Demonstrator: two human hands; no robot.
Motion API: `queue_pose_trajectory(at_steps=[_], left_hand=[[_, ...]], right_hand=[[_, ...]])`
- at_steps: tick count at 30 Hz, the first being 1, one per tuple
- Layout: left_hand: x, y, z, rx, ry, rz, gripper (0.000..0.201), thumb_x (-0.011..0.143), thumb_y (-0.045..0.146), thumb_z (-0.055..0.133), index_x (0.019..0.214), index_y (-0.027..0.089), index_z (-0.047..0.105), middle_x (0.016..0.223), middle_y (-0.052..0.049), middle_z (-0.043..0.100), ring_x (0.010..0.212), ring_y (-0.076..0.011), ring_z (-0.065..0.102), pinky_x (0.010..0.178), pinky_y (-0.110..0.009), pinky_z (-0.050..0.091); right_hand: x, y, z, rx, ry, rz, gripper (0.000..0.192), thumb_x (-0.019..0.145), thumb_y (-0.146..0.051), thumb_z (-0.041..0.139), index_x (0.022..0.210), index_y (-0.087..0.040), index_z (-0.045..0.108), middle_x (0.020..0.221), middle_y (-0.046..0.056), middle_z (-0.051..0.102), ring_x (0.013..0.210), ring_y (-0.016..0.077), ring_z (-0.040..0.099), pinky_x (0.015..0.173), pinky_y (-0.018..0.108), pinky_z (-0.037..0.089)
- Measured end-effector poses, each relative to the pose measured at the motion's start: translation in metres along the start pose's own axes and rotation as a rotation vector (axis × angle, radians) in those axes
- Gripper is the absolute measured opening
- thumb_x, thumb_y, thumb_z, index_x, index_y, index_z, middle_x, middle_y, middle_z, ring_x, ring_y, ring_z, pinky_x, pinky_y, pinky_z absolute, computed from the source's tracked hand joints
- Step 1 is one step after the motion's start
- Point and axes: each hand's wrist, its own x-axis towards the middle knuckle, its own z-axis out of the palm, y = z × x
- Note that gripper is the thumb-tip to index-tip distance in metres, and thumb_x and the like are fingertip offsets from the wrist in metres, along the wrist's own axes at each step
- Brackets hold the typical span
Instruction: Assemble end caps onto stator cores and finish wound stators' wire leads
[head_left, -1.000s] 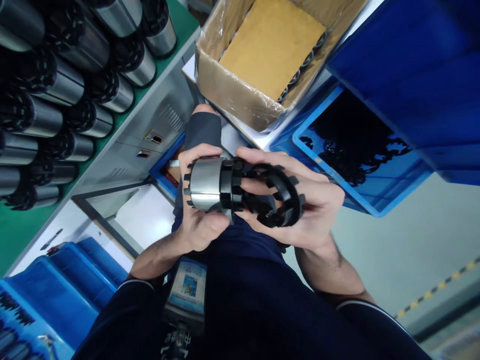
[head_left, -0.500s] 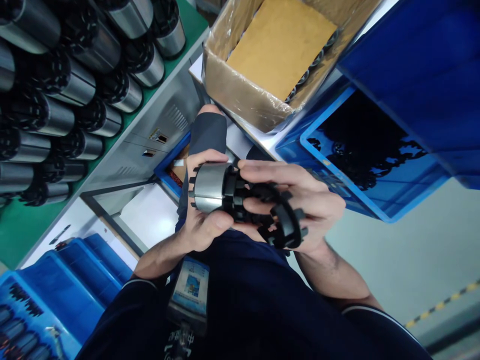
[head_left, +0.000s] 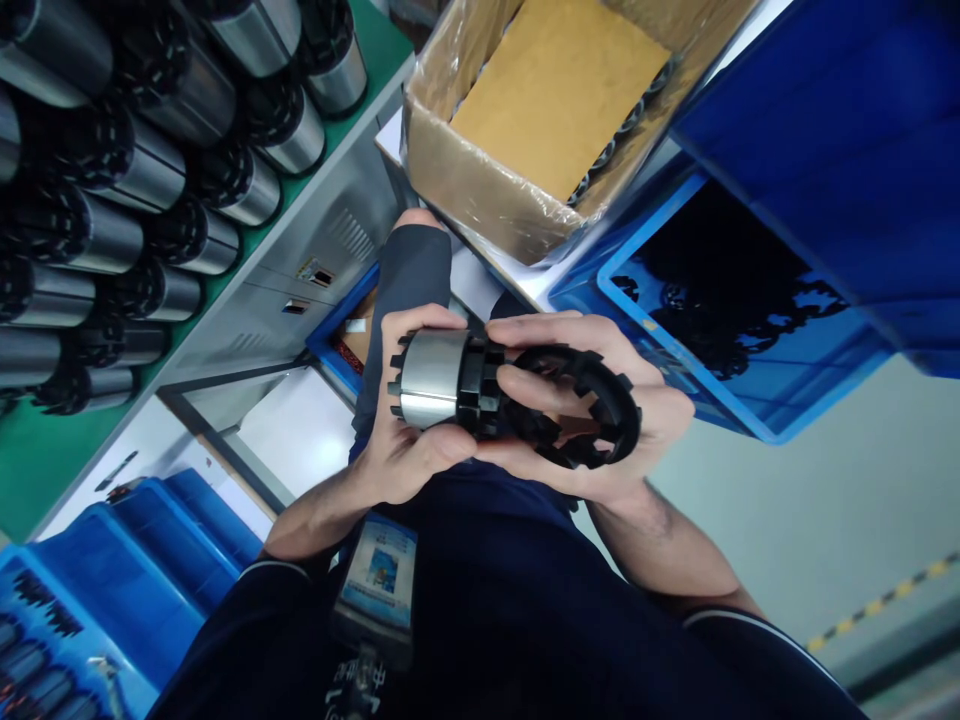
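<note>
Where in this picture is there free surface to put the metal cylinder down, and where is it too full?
A bare white patch lies between the grey cabinet and the lower blue bin. Crowded: the green mat with cylinders, the black-filled blue crate, the cardboard box.

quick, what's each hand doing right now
Left hand: closed around the metal cylinder.
Right hand: closed on the black toothed ring.

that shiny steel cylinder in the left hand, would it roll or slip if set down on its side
Likely yes: the steel cylinder is round and polished, so it could roll. The black toothed collar on its end may check that a little. It looks solid, probably heavy for its size; the left hand wraps it fully.
</note>
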Motion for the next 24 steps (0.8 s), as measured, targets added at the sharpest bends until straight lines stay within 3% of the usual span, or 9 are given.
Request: queue_pose_trajectory(at_steps=[3, 8, 14, 17, 20, 24], left_hand=[[0.001, 0.006, -0.002, 0.028, -0.031, -0.016, 0.073, 0.101, 0.075, 0.084, 0.154, 0.032, 0.059, 0.130, -0.010, 0.073, 0.113, -0.0327, 0.079, 0.102, -0.050, 0.066], [-0.004, 0.011, -0.004, 0.023, -0.118, -0.058, 0.069, 0.110, 0.079, 0.069, 0.159, 0.033, 0.056, 0.130, -0.011, 0.071, 0.108, -0.0308, 0.077, 0.094, -0.049, 0.067], [-0.003, 0.011, -0.006, 0.010, -0.131, -0.076, 0.062, 0.108, 0.076, 0.075, 0.147, 0.029, 0.066, 0.134, -0.012, 0.070, 0.114, -0.0327, 0.076, 0.096, -0.048, 0.066], [-0.005, 0.007, -0.006, -0.007, -0.090, -0.092, 0.065, 0.109, 0.082, 0.067, 0.145, 0.028, 0.069, 0.134, -0.013, 0.071, 0.120, -0.0346, 0.076, 0.104, -0.051, 0.066], [-0.008, 0.001, -0.004, 0.029, -0.062, -0.129, 0.061, 0.112, 0.077, 0.066, 0.152, 0.030, 0.066, 0.143, -0.013, 0.074, 0.135, -0.0368, 0.074, 0.119, -0.054, 0.062], [-0.008, -0.004, 0.006, -0.056, 0.013, -0.200, 0.062, 0.111, 0.075, 0.070, 0.153, 0.029, 0.066, 0.144, -0.013, 0.079, 0.142, -0.0378, 0.076, 0.116, -0.053, 0.068]], right_hand=[[-0.004, 0.001, 0.000, 0.027, 0.003, 0.015, 0.075, 0.082, -0.042, 0.112, 0.152, -0.037, 0.085, 0.142, 0.009, 0.088, 0.103, 0.0338, 0.089, 0.082, 0.050, 0.082], [-0.008, 0.006, 0.004, 0.046, 0.071, -0.144, 0.073, 0.084, -0.039, 0.110, 0.152, -0.030, 0.086, 0.137, 0.010, 0.089, 0.109, 0.0339, 0.090, 0.083, 0.048, 0.082], [-0.004, -0.006, -0.005, 0.049, -0.017, 0.072, 0.078, 0.080, -0.042, 0.114, 0.153, -0.035, 0.086, 0.137, 0.010, 0.089, 0.101, 0.0320, 0.090, 0.081, 0.048, 0.082], [-0.004, -0.007, -0.009, 0.066, -0.013, 0.136, 0.078, 0.079, -0.045, 0.114, 0.152, -0.041, 0.085, 0.137, 0.008, 0.088, 0.107, 0.0332, 0.089, 0.089, 0.051, 0.081], [-0.006, -0.007, -0.007, 0.053, -0.032, 0.206, 0.072, 0.081, -0.044, 0.113, 0.147, -0.042, 0.088, 0.135, 0.008, 0.088, 0.110, 0.0332, 0.088, 0.093, 0.052, 0.081], [-0.006, -0.005, -0.002, 0.003, -0.014, 0.248, 0.060, 0.089, -0.044, 0.108, 0.146, -0.041, 0.088, 0.138, 0.005, 0.087, 0.120, 0.0332, 0.087, 0.106, 0.055, 0.078]])
